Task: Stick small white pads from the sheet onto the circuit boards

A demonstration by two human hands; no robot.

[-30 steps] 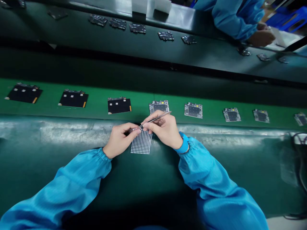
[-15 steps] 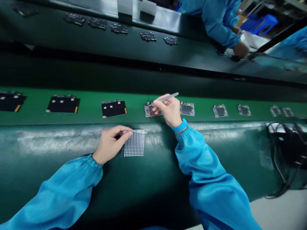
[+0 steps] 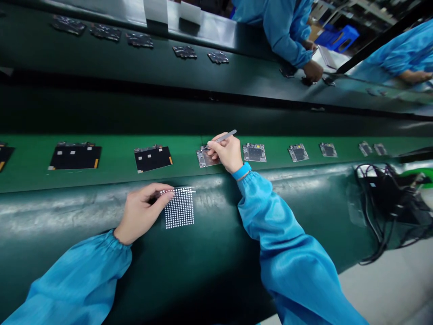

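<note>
My left hand [image 3: 144, 213] rests on the dark green bench, its fingertips pinching the upper edge of a small sheet of white dot-like pads [image 3: 179, 208]. My right hand [image 3: 226, 153] holds slim steel tweezers [image 3: 224, 138], with their tip down on a circuit board [image 3: 206, 158] lying on the green belt. That hand hides part of the board. Blue cuffed sleeves cover both my arms.
The green belt [image 3: 216, 145] carries a row of boards, black-covered ones with white squares [image 3: 152, 159] to the left and bare ones [image 3: 254, 153] to the right. Black cables [image 3: 382, 198] lie at right. Across the line, a co-worker's hands [image 3: 313, 71] work at another row.
My right hand has moved with the tweezers from the pad sheet to the board on the belt. My left hand stays on the sheet, and the whole view has shifted.
</note>
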